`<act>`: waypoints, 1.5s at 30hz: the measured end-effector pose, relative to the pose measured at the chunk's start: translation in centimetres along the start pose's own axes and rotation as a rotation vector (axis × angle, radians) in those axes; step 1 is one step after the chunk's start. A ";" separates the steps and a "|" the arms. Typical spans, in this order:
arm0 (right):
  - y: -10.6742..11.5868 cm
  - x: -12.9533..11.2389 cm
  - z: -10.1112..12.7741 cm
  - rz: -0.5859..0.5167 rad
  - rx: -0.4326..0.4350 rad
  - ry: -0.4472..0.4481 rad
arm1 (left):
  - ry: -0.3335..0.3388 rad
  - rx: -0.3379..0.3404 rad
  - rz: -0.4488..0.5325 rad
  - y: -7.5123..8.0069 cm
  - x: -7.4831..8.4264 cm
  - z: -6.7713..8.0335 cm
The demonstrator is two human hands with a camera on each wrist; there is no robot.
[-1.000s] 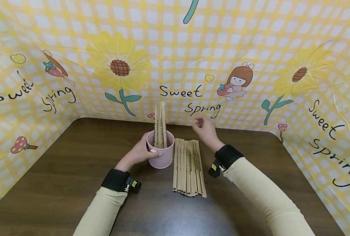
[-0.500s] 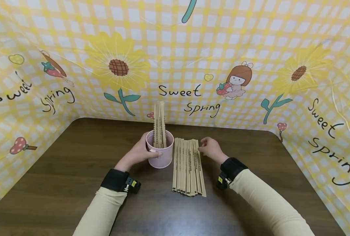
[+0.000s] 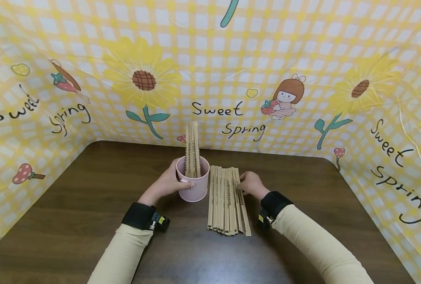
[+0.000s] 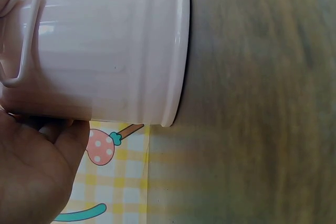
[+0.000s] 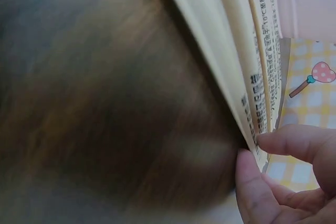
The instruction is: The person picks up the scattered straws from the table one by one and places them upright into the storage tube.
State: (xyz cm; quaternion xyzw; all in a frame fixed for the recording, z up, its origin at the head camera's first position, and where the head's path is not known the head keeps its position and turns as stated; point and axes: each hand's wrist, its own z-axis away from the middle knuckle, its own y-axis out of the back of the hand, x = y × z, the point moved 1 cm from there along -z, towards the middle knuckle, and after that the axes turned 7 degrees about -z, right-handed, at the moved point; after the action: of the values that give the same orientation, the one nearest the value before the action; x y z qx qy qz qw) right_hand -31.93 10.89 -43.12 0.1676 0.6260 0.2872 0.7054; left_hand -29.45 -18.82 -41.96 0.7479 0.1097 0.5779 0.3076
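Note:
A pink cup (image 3: 193,181) stands on the dark wooden table (image 3: 89,197) with a few paper-wrapped chopstick packets (image 3: 192,150) upright in it. My left hand (image 3: 169,183) grips the cup's near left side; the left wrist view shows the cup (image 4: 105,45) against my palm. A row of several wrapped packets (image 3: 226,201) lies flat just right of the cup. My right hand (image 3: 251,184) pinches the far end of the rightmost packet (image 3: 243,205), which is skewed out of the row. The right wrist view shows fingertips (image 5: 252,166) at that packet's edge (image 5: 231,77).
A yellow checked cloth (image 3: 217,71) printed with sunflowers and "Sweet Spring" walls the table at the back and both sides. Bare table lies to the left, right and front of the cup and packets.
My right hand came down from the air behind the packets to the row's right edge and took hold of the rightmost packet, whose near end swung slightly right. The left hand stayed on the cup.

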 end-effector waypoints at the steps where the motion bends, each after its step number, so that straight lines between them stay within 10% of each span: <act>1: 0.0 -0.1 0.0 -0.004 0.000 0.000 | 0.002 -0.001 0.001 0.0 0.0 0.0; 24: 4.1 -0.8 -1.9 -0.082 -0.036 0.077 | -0.007 0.012 0.037 0.0 -0.4 -0.1; 29: 5.6 -5.5 -0.6 -0.111 0.001 0.063 | 0.000 0.003 0.030 0.0 -0.5 -0.1; 45: 5.7 -18.2 2.1 -0.385 0.299 0.573 | -0.018 0.008 0.016 0.0 -0.5 -0.1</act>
State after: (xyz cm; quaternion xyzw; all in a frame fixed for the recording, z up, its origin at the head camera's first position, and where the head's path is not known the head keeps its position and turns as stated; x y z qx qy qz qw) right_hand -31.93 4.35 -25.06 0.0610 0.8529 0.0903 0.5106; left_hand -29.66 -19.04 -42.31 0.7550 0.1033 0.5733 0.3010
